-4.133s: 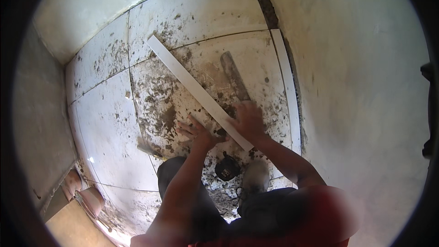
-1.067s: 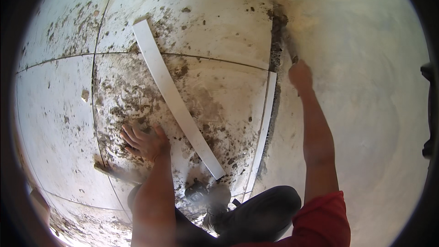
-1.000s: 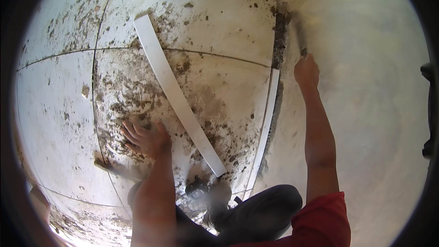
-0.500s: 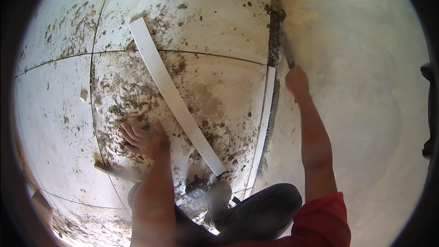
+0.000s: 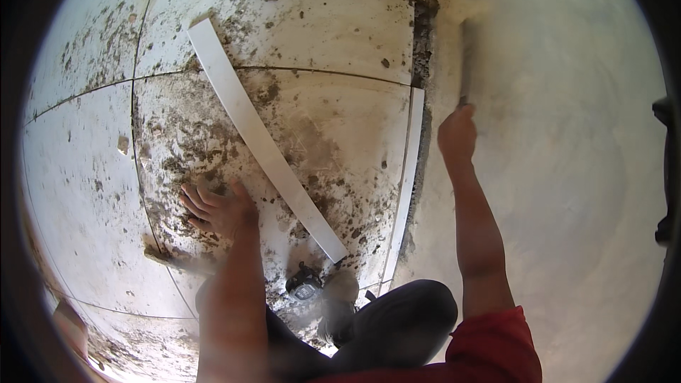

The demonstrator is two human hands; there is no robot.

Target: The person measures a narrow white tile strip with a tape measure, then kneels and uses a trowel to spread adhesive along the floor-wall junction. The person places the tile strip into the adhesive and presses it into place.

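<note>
My right hand point(image 5: 457, 135) is closed around the end of a long, narrow, dark tool point(image 5: 467, 60). Motion smears the tool, so its kind cannot be made out; it points away from me along the pale wall point(image 5: 567, 135). Left of it runs a dark, rough gap point(image 5: 423, 35) between tiles and wall. A thin white strip point(image 5: 404, 195) stands along the nearer part of this gap. My left hand point(image 5: 221, 211) rests on the dirty floor tiles point(image 5: 340, 117) with its fingers spread, holding nothing. A loose white strip point(image 5: 262, 145) lies slantwise between my hands.
Dark crumbs and dirt are scattered over the tiles. A small black device point(image 5: 303, 285) lies by my shoe point(image 5: 339, 312), near my bent knee point(image 5: 408, 315). A flat stick-like piece point(image 5: 167, 259) is beside my left forearm. A small chip point(image 5: 123, 145) sits farther left.
The tool in my right hand has swung from beside the gap to the right, onto the pale surface. My left hand stays on the tiles; the whole view has shifted slightly.
</note>
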